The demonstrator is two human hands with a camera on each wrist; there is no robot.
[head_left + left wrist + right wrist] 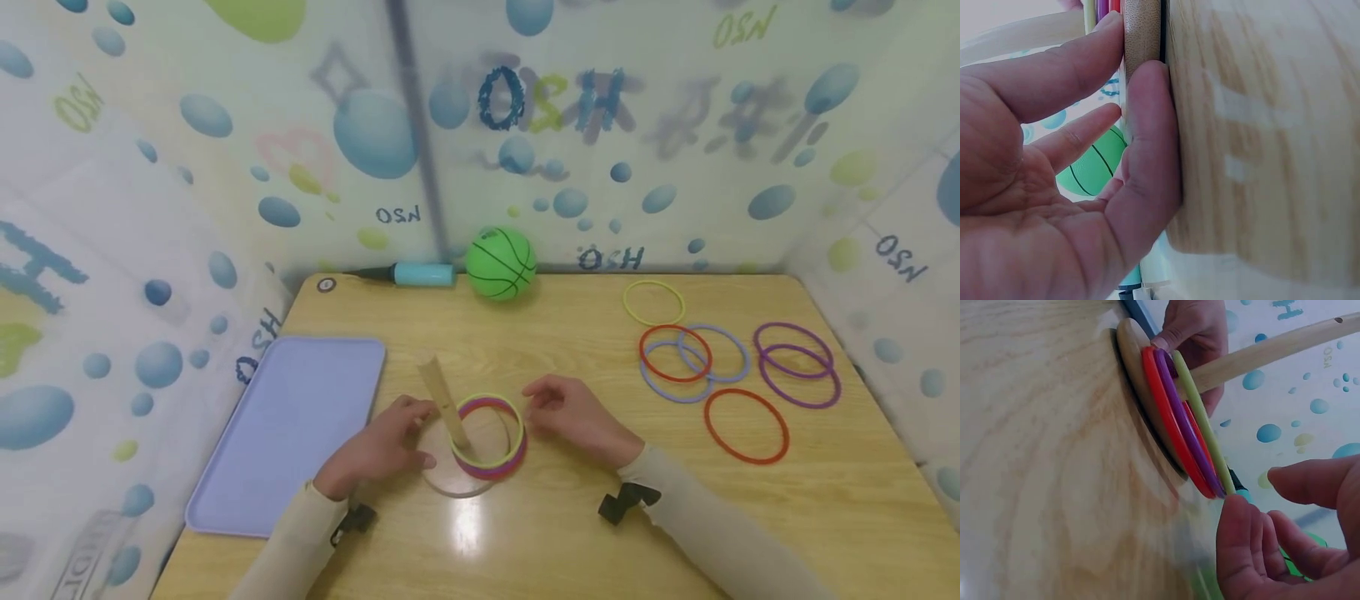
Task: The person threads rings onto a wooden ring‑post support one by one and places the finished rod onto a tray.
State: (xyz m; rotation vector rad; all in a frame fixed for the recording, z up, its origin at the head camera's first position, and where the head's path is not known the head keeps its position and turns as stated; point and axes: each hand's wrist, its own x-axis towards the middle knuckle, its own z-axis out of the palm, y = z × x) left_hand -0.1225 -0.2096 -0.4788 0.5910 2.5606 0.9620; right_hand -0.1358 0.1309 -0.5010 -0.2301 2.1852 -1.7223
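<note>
A wooden peg stand (pixel 442 400) with a round base (pixel 461 490) stands on the table in the head view. Around its post lie a yellow ring (pixel 487 395), a purple ring (pixel 1175 406) and a red ring (pixel 1163 400), stacked low over the base. My left hand (pixel 382 446) holds the base at its left edge, with fingertips against the disc's rim in the left wrist view. On the other side, my right hand (pixel 573 417) is loosely bent, thumb apart from the fingers. Its fingertips (pixel 1235 509) are right at the yellow ring's edge.
A lilac tray (pixel 300 425) lies left of the stand. At the back are a green ball (pixel 501 264) and a blue hand pump (pixel 423 274). Loose yellow, red, blue and purple rings are spread at the right, including one red ring (pixel 786 433). Patterned curtains surround the table.
</note>
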